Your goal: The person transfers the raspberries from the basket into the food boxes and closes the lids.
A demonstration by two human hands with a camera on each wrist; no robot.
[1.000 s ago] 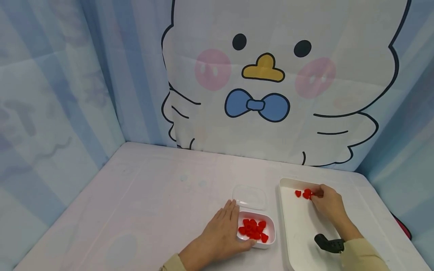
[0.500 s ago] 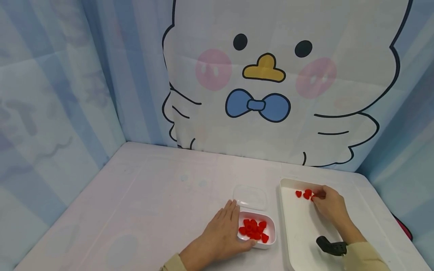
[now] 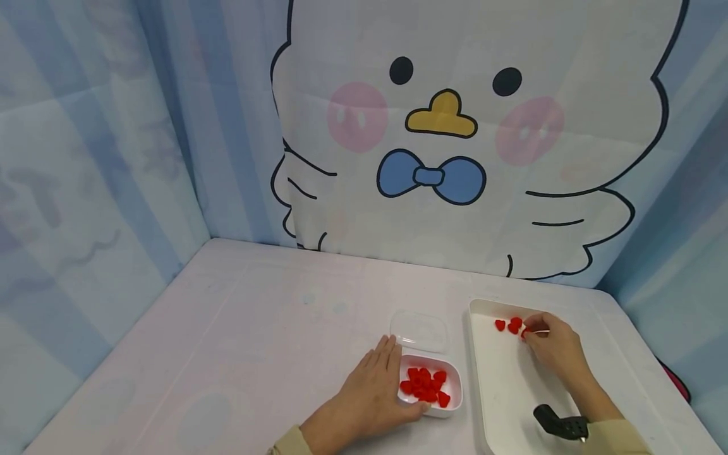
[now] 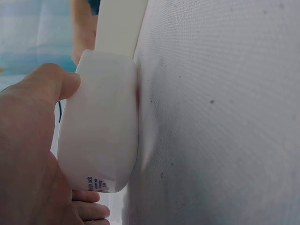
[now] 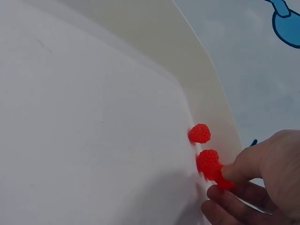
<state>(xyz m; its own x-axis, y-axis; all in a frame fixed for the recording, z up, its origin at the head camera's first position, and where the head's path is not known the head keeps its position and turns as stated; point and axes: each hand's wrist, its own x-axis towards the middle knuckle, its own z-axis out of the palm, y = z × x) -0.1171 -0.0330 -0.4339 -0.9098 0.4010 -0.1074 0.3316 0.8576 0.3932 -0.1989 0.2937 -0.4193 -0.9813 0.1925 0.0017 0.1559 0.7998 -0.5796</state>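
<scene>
My right hand (image 3: pixel 557 349) reaches into the far end of a long white tray (image 3: pixel 497 392). Its thumb and fingers pinch a red raspberry-shaped piece (image 5: pixel 226 182). More red raspberry pieces (image 5: pixel 200 133) lie close by along the tray wall, one right against the pinched piece. My left hand (image 3: pixel 370 390) rests against a small white box (image 3: pixel 453 411), with straight fingers along its left side and the thumb at the near rim. Inside the box sits a heap of red raspberry pieces (image 3: pixel 422 384). Printed lettering shows on the box wall (image 4: pixel 98 122) in the left wrist view.
Behind the box a clear plastic lid (image 3: pixel 419 332) lies on the pale table (image 3: pixel 227 354). The tray stands just right of the box. A curtain with a cartoon bird (image 3: pixel 443 234) closes off the back, and blue curtains (image 3: pixel 85 189) hang at the sides.
My right hand has shifted slightly toward me and to the right, and the pinched raspberry piece shows more clearly between its fingertips. My left hand and the box have stayed in place.
</scene>
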